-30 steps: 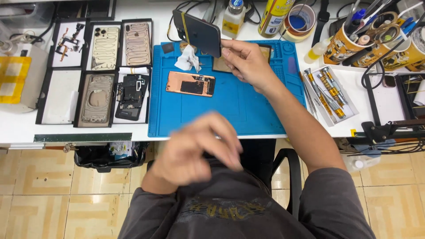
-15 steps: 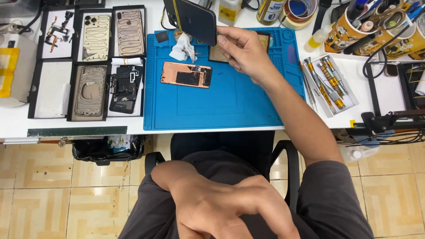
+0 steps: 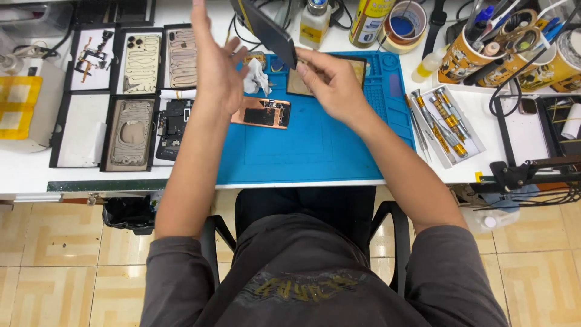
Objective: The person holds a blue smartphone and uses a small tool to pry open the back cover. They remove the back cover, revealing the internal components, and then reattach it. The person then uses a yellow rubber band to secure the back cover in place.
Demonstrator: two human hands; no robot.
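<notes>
My right hand [image 3: 330,82] holds a dark phone screen panel [image 3: 269,30] tilted up over the far end of the blue work mat [image 3: 315,151]. Raised above the mat's left side, my left hand [image 3: 215,63] is open with fingers spread, holding nothing. Just below it on the mat lies an opened copper-coloured phone body [image 3: 261,113]. A crumpled white wipe [image 3: 257,75] lies between my hands, and a brown square pad [image 3: 302,82] sits under my right hand.
Black trays at the left hold phone back housings [image 3: 128,133] and small parts [image 3: 91,57]. A tray of screwdrivers and tweezers [image 3: 445,124] sits to the right of the mat. Bottles, tape rolls [image 3: 405,24] and tool cups [image 3: 478,57] line the far edge. A yellow-topped device [image 3: 21,100] stands far left.
My left hand has risen from my lap to above the mat's left side, fingers spread. My right hand keeps holding the screen panel at the far edge.
</notes>
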